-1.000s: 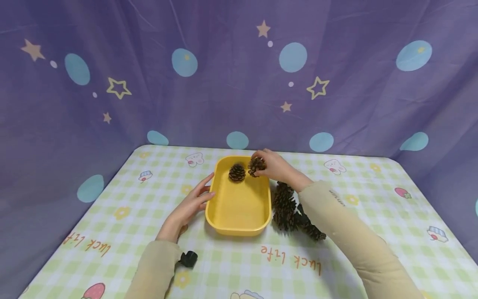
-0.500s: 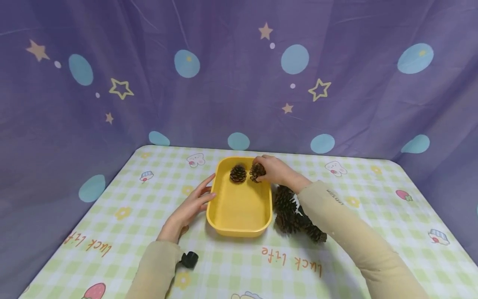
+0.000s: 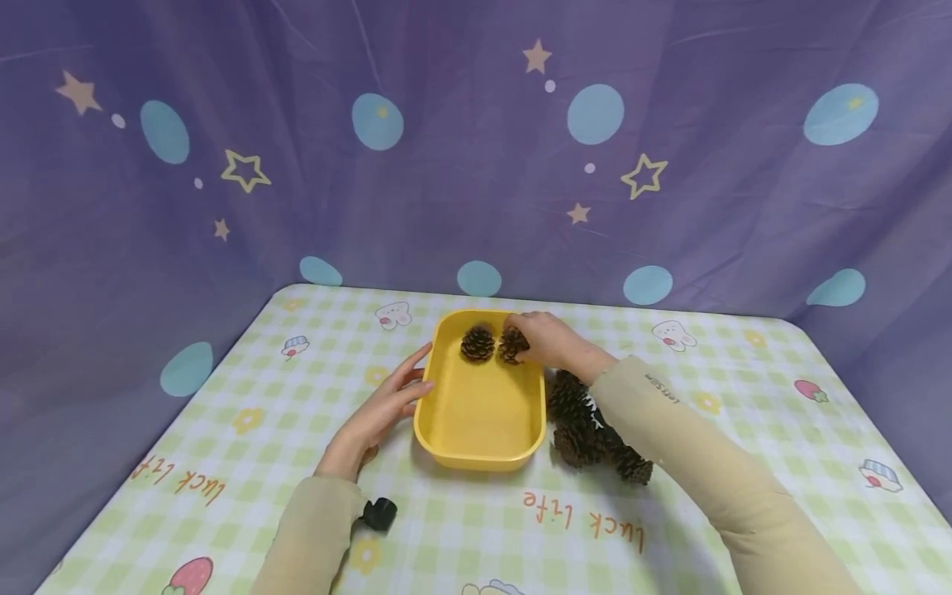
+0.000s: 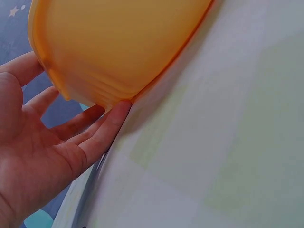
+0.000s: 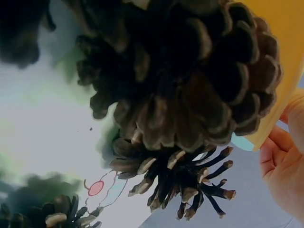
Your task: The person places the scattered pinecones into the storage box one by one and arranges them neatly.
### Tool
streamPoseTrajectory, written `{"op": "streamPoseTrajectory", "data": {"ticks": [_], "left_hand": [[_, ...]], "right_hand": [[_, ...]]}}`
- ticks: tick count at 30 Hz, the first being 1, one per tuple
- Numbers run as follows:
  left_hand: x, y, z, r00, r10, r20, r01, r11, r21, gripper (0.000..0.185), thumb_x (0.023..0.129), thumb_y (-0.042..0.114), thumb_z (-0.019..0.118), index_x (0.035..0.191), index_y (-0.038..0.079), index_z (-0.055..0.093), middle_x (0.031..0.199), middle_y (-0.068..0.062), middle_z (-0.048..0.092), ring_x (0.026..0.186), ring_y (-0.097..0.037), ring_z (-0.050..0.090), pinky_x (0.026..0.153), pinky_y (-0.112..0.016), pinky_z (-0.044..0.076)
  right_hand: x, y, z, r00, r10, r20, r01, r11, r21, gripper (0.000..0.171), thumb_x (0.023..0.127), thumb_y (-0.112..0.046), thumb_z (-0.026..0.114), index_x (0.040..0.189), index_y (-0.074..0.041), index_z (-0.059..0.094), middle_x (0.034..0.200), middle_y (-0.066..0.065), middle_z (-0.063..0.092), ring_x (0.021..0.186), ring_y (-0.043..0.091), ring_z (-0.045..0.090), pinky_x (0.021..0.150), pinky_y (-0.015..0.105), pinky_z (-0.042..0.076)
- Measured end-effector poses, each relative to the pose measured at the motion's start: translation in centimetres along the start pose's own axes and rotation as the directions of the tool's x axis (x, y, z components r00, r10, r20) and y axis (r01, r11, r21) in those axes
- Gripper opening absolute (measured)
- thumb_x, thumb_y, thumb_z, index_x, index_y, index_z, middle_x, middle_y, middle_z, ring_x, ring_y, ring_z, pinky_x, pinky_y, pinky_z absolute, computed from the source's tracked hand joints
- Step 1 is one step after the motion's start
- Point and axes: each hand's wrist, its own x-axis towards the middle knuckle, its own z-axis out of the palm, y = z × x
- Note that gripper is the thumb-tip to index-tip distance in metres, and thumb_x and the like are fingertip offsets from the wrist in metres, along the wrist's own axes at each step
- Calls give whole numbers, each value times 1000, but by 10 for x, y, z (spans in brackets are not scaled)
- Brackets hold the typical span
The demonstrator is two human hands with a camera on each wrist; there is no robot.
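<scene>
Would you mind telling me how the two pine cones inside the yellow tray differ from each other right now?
The left brown pine cone sits free in the yellow plastic tray, untouched; the right brown pine cone is held in the grip of the right hand. The left one shows whole, while fingers partly cover the right one. The left hand touches neither, resting against the tray's outer wall. Both are dark brown, open-scaled, and at the tray's far end, side by side.

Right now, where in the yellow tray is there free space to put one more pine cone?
The near half of the yellow tray is bare. The far end is crowded: one pine cone lies there, and the right hand holds a second cone beside it.
</scene>
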Motion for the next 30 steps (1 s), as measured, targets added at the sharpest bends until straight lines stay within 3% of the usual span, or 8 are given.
{"op": "streamPoseTrajectory", "data": {"ticks": [6, 12, 19, 30], "left_hand": [[5, -7, 0, 1000, 1, -20, 0, 1000, 21, 58, 92, 29, 53, 138, 48, 24, 138, -7, 34, 120, -28, 45, 98, -45, 42], [6, -5, 2, 1000, 2, -17, -2, 1000, 24, 57, 93, 29, 53, 138, 48, 24, 139, -8, 33, 121, -28, 44, 100, -47, 40], [-6, 14, 9, 1000, -22, -4, 22, 999, 27, 61, 94, 24, 50, 144, 39, 17, 141, -12, 30, 123, -32, 41, 101, -47, 38], [-9, 17, 8, 999, -35, -7, 35, 999, 13, 62, 94, 24, 50, 144, 38, 17, 142, -12, 29, 124, -32, 40, 100, -47, 39]], "right_hand": [[-1, 2, 0, 1000, -8, -14, 8, 1000, -17, 46, 80, -13, 70, 123, -9, 54, 119, 10, 55, 108, 26, 54, 92, 37, 47], [-3, 3, -2, 998, -19, -53, 18, 1000, -12, 42, 81, -10, 69, 121, -7, 57, 114, 11, 56, 106, 26, 54, 91, 37, 47], [-11, 2, -12, 987, -79, -143, 80, 997, 5, 32, 81, -5, 67, 112, -5, 61, 106, 11, 58, 96, 24, 57, 82, 35, 50], [-37, 25, -30, 995, -12, -101, 23, 994, 106, 36, 82, -10, 67, 116, -3, 59, 110, 14, 59, 99, 27, 57, 84, 40, 50]]}}
